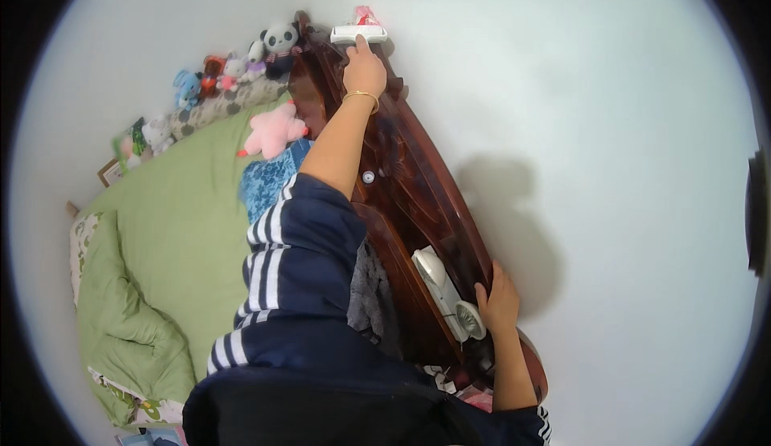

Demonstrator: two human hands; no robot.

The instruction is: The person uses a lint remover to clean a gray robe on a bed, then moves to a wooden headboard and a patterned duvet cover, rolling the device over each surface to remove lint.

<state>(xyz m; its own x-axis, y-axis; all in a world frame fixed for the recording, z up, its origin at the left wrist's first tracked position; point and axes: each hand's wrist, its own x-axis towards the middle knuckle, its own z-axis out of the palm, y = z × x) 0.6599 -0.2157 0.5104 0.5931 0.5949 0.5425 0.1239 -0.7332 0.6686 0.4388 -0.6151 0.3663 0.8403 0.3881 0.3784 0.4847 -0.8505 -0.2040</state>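
My left hand (365,70) is stretched far forward to a low white box (347,36) at the far end of the dark wooden headboard (426,169). Its fingers are on the near edge of the box, which they seem to grip; part of the grip is hidden. Something pink and red (365,16) sits on top of the box. At the near right, my right hand (501,300) rests on the headboard's wall-side edge, fingers extended and thumb apart. Beside it, a white appliance with a round ribbed end (468,320) lies in the headboard's recess.
A bed with a green sheet (177,197) fills the left. On it lie a pink star cushion (275,130), blue patterned cloth (269,179) and a bunched quilt (144,325). Several plush toys, including a panda (280,44), line the far side. A white wall (610,165) borders the headboard.
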